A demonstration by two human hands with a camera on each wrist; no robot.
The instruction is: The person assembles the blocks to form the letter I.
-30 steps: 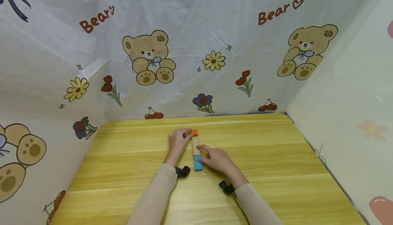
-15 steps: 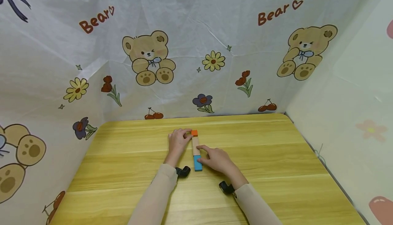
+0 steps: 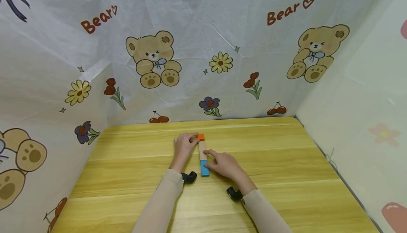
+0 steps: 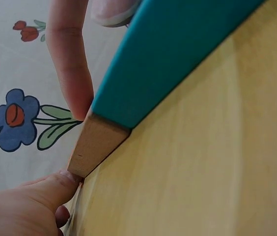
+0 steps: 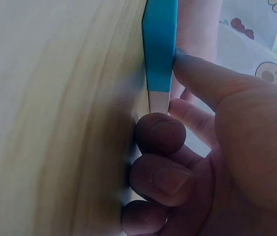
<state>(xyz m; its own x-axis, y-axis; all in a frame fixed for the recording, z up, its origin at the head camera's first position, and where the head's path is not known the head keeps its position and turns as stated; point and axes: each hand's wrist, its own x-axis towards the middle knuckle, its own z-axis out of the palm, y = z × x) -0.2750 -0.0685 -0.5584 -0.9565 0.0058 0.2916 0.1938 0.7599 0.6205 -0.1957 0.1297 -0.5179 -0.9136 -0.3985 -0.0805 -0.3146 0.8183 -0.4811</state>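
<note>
A row of blocks lies on the table: an orange block (image 3: 201,137) at the far end, a plain wooden block (image 3: 202,149) in the middle and a blue block (image 3: 205,169) nearest. My left hand (image 3: 183,149) pinches the orange block between thumb and index finger. From the right side, my right hand (image 3: 225,165) presses the index fingertip on the wooden block and the thumb on the blue one. In the left wrist view the blue block (image 4: 173,54) meets the wooden block (image 4: 99,142); the orange one is hidden. The right wrist view shows the thumb touching the blue block (image 5: 160,49).
The yellow wood-grain table (image 3: 279,162) extends around the row on all sides. Behind it hangs a white cloth (image 3: 190,99) printed with bears and flowers. A pale wall (image 3: 356,95) borders the right edge. Each wrist wears a black camera.
</note>
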